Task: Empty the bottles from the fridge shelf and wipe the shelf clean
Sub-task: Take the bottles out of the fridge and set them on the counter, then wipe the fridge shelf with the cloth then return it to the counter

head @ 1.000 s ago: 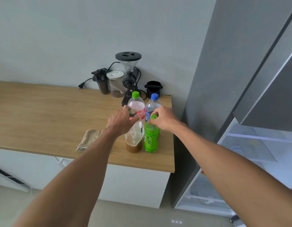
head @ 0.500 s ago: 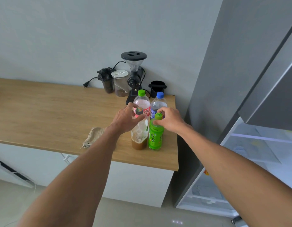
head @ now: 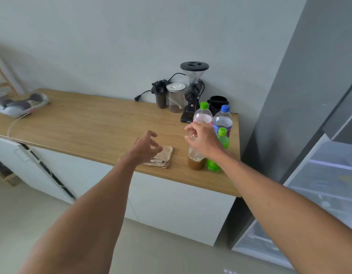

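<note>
Four bottles stand together at the right end of the wooden counter [head: 82, 123]: a clear one with a green cap [head: 203, 115], a clear one with a blue cap [head: 222, 120], a green tea bottle [head: 223, 139] and one with brown liquid [head: 195, 162]. My right hand [head: 202, 141] hovers in front of the brown bottle's top with loose, parted fingers, hiding its neck. My left hand [head: 145, 147] is open, fingers curled apart, just above a folded beige cloth [head: 164, 157] to the left of the bottles. The open fridge's white shelves [head: 329, 175] show at the far right.
A black coffee grinder [head: 192, 91], a lidded jar [head: 175, 99], a dark container [head: 161, 95] and a black cup [head: 218, 103] stand against the wall behind the bottles. A grey bundle [head: 21, 105] with a cord lies at the counter's left end. The grey fridge side [head: 289, 95] borders the counter.
My left hand let go of the brown bottle and moved left over the cloth. My right hand left the green bottle's cap and shifted left. The view swung left.
</note>
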Action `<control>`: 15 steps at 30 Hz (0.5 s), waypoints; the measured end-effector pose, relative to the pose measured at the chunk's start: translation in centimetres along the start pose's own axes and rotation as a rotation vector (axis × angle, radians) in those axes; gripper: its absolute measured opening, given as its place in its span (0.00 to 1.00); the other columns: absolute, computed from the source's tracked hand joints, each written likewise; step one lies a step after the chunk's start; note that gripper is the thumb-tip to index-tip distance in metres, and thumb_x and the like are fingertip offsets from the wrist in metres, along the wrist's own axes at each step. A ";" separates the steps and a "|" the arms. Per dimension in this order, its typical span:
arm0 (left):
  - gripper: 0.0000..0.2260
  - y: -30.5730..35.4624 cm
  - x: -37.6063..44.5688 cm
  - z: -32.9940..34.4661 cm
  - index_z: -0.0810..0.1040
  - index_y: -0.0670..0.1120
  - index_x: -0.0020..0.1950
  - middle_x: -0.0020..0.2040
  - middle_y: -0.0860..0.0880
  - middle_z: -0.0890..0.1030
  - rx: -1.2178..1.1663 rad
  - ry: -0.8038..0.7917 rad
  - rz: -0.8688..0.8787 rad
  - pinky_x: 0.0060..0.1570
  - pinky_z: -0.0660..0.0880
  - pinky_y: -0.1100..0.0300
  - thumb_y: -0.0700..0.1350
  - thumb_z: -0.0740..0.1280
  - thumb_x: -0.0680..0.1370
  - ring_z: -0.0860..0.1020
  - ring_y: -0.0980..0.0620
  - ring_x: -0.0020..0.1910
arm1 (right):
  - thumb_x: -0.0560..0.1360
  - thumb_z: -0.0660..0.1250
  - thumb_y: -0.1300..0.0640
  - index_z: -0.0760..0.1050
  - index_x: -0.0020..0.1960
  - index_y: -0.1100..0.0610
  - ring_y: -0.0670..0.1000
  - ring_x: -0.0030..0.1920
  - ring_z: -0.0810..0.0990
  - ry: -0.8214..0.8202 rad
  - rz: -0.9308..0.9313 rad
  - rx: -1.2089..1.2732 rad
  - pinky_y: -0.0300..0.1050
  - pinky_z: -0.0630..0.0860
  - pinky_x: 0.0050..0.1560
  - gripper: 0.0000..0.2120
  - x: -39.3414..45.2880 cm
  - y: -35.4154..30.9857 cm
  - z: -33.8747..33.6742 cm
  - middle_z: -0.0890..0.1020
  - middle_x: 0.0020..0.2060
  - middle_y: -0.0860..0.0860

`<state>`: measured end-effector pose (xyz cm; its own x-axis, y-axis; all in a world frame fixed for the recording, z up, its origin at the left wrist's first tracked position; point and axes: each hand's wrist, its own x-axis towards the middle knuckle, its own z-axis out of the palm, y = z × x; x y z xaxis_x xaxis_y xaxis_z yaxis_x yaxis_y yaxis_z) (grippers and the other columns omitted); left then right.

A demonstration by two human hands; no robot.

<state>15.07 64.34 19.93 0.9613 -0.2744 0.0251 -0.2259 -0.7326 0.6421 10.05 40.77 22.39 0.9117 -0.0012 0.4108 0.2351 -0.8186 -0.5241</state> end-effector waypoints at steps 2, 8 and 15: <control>0.24 -1.9 -0.5 -0.7 0.70 0.47 0.70 0.54 0.53 0.85 0.021 0.007 -0.043 0.54 0.67 0.54 0.51 0.73 0.78 0.76 0.47 0.60 | 0.72 0.73 0.55 0.80 0.55 0.53 0.48 0.41 0.79 -0.074 0.002 0.051 0.40 0.77 0.47 0.12 0.1 -0.7 2.2 0.81 0.44 0.51; 0.24 -7.9 1.2 -1.2 0.70 0.49 0.71 0.60 0.48 0.84 0.038 -0.017 -0.148 0.57 0.68 0.52 0.55 0.71 0.78 0.75 0.43 0.66 | 0.75 0.71 0.56 0.81 0.57 0.54 0.46 0.40 0.81 -0.208 0.133 0.182 0.32 0.76 0.43 0.11 1.8 -0.6 9.3 0.83 0.41 0.48; 0.27 -12.9 6.5 1.0 0.69 0.49 0.73 0.64 0.42 0.82 0.012 -0.120 -0.226 0.57 0.72 0.51 0.58 0.71 0.78 0.78 0.42 0.65 | 0.77 0.69 0.53 0.79 0.57 0.54 0.48 0.44 0.82 -0.246 0.392 0.149 0.44 0.79 0.47 0.10 3.7 3.7 17.2 0.85 0.43 0.48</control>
<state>24.09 71.42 11.05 0.9621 -0.1746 -0.2093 -0.0102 -0.7905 0.6124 20.04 47.61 9.15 0.9896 -0.1425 -0.0183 -0.1129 -0.6927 -0.7124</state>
